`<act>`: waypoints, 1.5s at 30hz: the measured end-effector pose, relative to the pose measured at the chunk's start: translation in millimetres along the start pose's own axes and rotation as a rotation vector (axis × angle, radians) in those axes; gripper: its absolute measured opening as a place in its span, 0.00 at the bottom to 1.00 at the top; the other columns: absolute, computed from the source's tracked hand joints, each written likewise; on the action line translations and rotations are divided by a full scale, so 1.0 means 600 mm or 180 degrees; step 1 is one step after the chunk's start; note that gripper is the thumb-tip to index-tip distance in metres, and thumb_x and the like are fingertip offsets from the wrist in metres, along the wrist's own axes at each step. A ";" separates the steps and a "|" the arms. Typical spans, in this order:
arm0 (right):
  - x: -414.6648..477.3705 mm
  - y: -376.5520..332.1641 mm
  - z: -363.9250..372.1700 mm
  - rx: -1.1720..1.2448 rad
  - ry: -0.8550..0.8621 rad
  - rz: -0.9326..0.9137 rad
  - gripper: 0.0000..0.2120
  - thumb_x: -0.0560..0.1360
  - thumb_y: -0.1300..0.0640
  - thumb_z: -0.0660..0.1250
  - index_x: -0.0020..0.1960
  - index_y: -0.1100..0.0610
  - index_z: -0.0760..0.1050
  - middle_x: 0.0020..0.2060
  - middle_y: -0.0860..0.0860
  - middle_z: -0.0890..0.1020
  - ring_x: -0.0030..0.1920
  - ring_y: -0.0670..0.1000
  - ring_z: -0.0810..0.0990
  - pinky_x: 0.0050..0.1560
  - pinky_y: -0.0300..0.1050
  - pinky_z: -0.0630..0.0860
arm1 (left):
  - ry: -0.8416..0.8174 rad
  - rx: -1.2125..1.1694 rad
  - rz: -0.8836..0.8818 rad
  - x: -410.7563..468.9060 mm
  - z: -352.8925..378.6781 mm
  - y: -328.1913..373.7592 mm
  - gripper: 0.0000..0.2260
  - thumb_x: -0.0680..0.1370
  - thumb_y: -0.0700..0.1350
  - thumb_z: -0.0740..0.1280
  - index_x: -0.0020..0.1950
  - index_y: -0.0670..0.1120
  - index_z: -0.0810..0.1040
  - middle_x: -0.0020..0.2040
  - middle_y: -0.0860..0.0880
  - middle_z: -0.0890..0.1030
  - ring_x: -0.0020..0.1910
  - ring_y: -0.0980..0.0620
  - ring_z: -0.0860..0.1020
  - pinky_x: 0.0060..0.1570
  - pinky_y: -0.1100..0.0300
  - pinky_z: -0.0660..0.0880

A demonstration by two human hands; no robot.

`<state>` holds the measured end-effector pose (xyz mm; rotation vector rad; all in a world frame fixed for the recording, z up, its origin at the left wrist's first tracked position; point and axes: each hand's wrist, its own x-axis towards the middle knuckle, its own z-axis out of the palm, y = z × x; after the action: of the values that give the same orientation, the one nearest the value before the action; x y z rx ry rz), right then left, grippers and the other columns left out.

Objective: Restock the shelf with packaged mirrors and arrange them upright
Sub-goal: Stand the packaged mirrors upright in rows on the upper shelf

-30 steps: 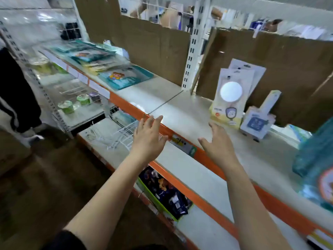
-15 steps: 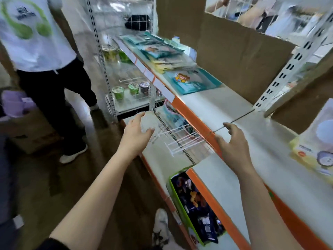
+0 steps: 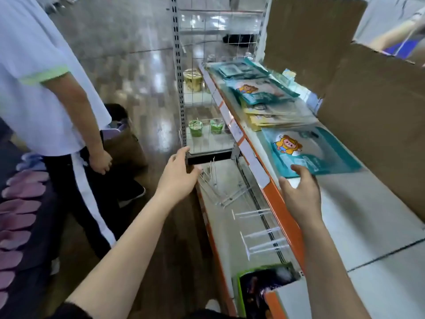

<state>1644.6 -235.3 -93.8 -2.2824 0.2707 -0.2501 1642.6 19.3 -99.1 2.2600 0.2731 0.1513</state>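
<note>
Once away, hand (image 3: pixel 299 196) (right) at packet (image 3: pixel 322 155).

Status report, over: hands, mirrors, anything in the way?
Both hands empty: left hand by grey wire rack, right hand open at flat teal cartoon packet. No packaged mirror in view. Person in white shirt stands in aisle.

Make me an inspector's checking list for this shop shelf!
Surface: white shelf with orange front edge.
Job's things: nothing seen; no mirror packs in view.
Clutter: teal cartoon packets lying flat; loose white hooks on the lower shelf; green cups in the wire rack.
Hands: left hand by the wire rack's corner, right hand over the shelf edge; neither carries anything.
Cables: nothing seen.
Surroundings: cardboard behind the shelf; another person standing left.
</note>
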 end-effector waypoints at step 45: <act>0.588 -0.259 0.354 -0.0153 0.0392 0.1319 0.21 0.71 0.47 0.67 0.62 0.46 0.67 0.59 0.54 0.74 0.55 0.58 0.75 0.55 0.61 0.76 | -0.0815 -0.0177 0.0846 0.864 -0.046 0.014 0.26 0.78 0.50 0.64 0.74 0.49 0.59 0.71 0.43 0.66 0.68 0.44 0.67 0.63 0.52 0.66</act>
<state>2056.3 -80.1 -83.9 -2.1995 0.8080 -0.1694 2140.8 162.1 -65.8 2.2231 -0.1658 0.0067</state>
